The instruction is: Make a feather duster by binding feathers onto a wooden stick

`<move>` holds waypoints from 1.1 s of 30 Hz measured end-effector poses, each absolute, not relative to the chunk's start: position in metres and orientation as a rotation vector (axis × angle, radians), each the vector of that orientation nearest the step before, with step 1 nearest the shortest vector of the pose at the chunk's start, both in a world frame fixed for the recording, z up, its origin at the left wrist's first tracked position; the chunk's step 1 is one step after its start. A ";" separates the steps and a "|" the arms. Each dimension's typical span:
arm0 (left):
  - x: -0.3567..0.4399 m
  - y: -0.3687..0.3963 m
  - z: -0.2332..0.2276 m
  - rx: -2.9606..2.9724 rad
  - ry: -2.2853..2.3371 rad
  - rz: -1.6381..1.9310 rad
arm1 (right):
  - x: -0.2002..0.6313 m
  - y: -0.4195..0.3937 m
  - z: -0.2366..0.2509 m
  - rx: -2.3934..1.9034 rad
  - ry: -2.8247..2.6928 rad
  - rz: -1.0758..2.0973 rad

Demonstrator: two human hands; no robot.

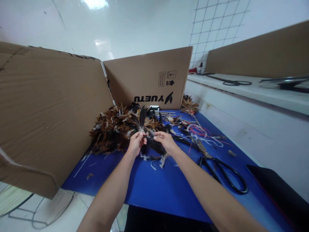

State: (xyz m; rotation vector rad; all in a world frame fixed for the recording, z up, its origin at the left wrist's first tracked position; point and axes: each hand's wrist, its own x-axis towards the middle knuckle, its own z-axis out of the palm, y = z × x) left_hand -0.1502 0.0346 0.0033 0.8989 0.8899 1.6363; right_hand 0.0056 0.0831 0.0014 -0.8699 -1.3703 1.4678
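Note:
Over the blue tabletop (154,190), my left hand (136,143) pinches a few dark feathers (142,117) by their pale bases, so that they stand upright and fan out. Close beside it on the right, my right hand (166,140) has thumb and fingertips closed on another feather; its far end is hard to make out. A broad black feather (155,145) hangs below and between both hands. Behind them lies a large heap of brown and black feathers (111,129). Loose feathers and pale fluff (163,160) lie just under my hands.
Large black-handled scissors (228,172) lie on the right, near a black flat object (277,190). Pink and white strings (200,132) tangle behind them. Cardboard panels (145,74) stand at the back and left. A white ledge (253,85) on the right holds another pair of scissors (235,82).

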 end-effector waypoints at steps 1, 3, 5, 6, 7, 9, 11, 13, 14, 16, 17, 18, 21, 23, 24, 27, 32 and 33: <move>-0.151 0.035 0.003 0.891 0.899 1.642 | 0.006 0.083 0.002 -0.866 -1.345 1.485; -0.151 0.035 0.003 0.876 0.922 1.645 | 0.007 0.082 0.003 -0.857 -1.306 1.519; -0.151 0.035 0.003 0.860 0.945 1.639 | 0.008 0.080 0.007 -0.847 -1.283 1.562; -0.150 0.035 0.003 0.855 0.955 1.633 | 0.009 0.079 0.009 -0.845 -1.275 1.588; -0.150 0.035 0.003 0.849 0.962 1.628 | 0.010 0.077 0.012 -0.845 -1.270 1.619; -0.150 0.035 0.003 0.839 0.973 1.619 | 0.010 0.075 0.015 -0.855 -1.261 1.678; -0.150 0.036 0.003 0.824 0.984 1.612 | 0.011 0.075 0.016 -0.868 -1.249 1.713; -0.151 0.036 0.002 0.805 0.997 1.605 | 0.011 0.077 0.014 -0.872 -1.234 1.712; -0.151 0.037 0.002 0.793 1.005 1.602 | 0.011 0.078 0.013 -0.871 -1.225 1.700; -0.152 0.037 0.000 0.770 1.021 1.594 | 0.011 0.081 0.009 -0.865 -1.207 1.672; -0.152 0.037 0.000 0.761 1.028 1.589 | 0.010 0.082 0.007 -0.862 -1.198 1.658; -0.152 0.037 -0.001 0.755 1.034 1.583 | 0.010 0.083 0.005 -0.859 -1.190 1.647; -0.151 0.038 -0.003 0.757 1.051 1.565 | 0.010 0.085 0.003 -0.861 -1.169 1.623; -0.151 0.038 -0.004 0.770 1.067 1.556 | 0.010 0.085 0.003 -0.865 -1.156 1.607; -0.151 0.039 -0.004 0.779 1.077 1.552 | 0.011 0.085 0.004 -0.870 -1.149 1.597; -0.150 0.038 -0.003 0.818 1.115 1.536 | 0.012 0.085 0.006 -0.889 -1.125 1.557; -0.147 0.035 -0.001 0.924 1.198 1.518 | 0.011 0.087 0.006 -0.893 -1.103 1.489; -0.146 0.035 -0.001 0.946 1.223 1.519 | 0.011 0.087 0.006 -0.891 -1.102 1.481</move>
